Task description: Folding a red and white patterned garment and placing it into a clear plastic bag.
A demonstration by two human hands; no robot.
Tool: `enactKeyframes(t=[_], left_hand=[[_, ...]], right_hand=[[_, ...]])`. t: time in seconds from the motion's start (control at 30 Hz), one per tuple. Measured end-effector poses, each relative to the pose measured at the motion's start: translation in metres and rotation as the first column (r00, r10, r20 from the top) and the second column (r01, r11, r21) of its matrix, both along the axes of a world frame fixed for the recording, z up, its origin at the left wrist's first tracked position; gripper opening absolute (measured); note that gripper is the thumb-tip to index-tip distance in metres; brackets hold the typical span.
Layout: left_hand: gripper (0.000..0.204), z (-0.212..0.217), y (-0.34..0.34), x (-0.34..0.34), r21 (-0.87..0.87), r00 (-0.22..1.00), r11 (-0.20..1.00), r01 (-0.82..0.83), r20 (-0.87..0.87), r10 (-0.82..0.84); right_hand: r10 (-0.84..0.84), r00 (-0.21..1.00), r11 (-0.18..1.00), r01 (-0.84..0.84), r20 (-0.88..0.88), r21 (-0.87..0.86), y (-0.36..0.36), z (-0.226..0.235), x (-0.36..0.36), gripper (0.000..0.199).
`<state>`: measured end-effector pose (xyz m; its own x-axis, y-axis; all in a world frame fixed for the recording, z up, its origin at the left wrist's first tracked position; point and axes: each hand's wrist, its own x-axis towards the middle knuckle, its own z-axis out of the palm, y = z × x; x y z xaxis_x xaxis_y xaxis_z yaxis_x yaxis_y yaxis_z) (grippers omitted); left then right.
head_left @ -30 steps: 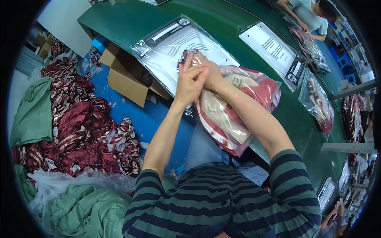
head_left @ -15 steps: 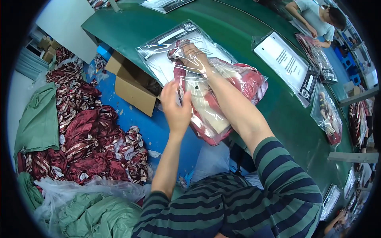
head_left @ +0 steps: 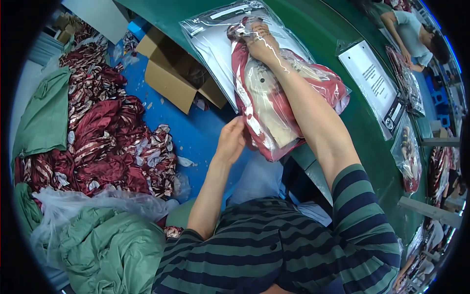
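Observation:
A clear plastic bag (head_left: 196, 29) with a white sheet in it lies across the green table's edge. A dark red and cream garment (head_left: 274, 112) lies folded in the bag, its lower end hanging past the edge. My right hand (head_left: 263, 45) is under the clear film, its fingers curled on the garment's rolled far end. Lower down, my left hand (head_left: 231, 141) has its fingers drawn together at the bag's left edge, pinching the plastic there. The exact fingertip contact is partly hidden.
An open cardboard box (head_left: 171, 81) stands on the blue floor. At left lie a heap of dark red patterned fabric (head_left: 105, 137) and green cloth (head_left: 110, 245). More bagged pieces (head_left: 369, 81) lie along the green table (head_left: 338, 112), near a co-worker (head_left: 411, 36).
My left hand has gone from open over the bag's left side to closed at its lower left edge. My right hand stays on the garment's far end. The whole view has shifted.

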<state>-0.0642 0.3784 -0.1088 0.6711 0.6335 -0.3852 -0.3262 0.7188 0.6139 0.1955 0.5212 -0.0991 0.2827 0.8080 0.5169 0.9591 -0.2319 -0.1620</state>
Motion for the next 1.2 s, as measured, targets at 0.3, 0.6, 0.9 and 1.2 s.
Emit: enactKeyframes(t=[0.3, 0.6, 0.9, 1.2], left_hand=[[0.024, -0.023, -0.006, 0.003, 0.327, 0.970, 0.917, 0.229, 0.000, -0.242], [0.036, 0.096, 0.040, 0.047, 0.973, 0.876, -0.081, 0.218, -0.159, 0.455], [0.019, 0.078, 0.068, 0.232, 0.185, 0.737, -0.721, 0.668, -0.297, 0.607], [0.014, 0.086, 0.042, 0.221, 0.264, 0.915, -0.876, 0.403, -0.106, 0.389]], right_hand=[[-0.310, 0.947, 0.936, 0.289, 0.081, 0.200, -0.017, 0.018, 0.004, 0.039], [-0.368, 0.812, 0.881, 0.149, 0.453, 0.449, 0.010, -0.037, 0.026, 0.021], [-0.203, 0.979, 0.943, 0.187, 0.030, 0.275, 0.004, -0.021, -0.002, 0.021], [0.077, 0.851, 0.995, -0.036, -0.520, 0.088, 0.035, -0.026, -0.005, 0.036]])
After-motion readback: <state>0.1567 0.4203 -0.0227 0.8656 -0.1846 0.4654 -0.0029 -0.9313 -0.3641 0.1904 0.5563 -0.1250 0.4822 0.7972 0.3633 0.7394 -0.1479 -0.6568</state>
